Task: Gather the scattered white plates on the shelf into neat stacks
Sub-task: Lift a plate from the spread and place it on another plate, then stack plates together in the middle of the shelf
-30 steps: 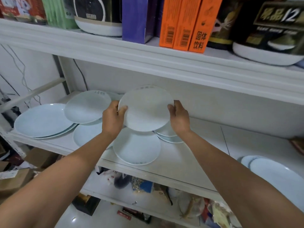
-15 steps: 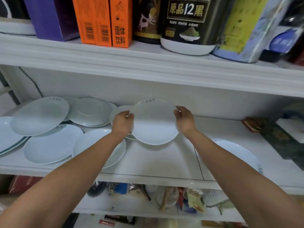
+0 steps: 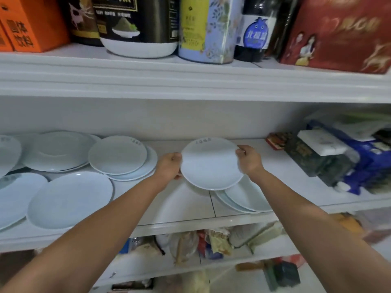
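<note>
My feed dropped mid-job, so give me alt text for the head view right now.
The left hand and right hand grip one white plate by opposite edges, over a low stack of plates near the shelf front. Other plates lie scattered and overlapping to the left; dark boxes sit to the right.
</note>
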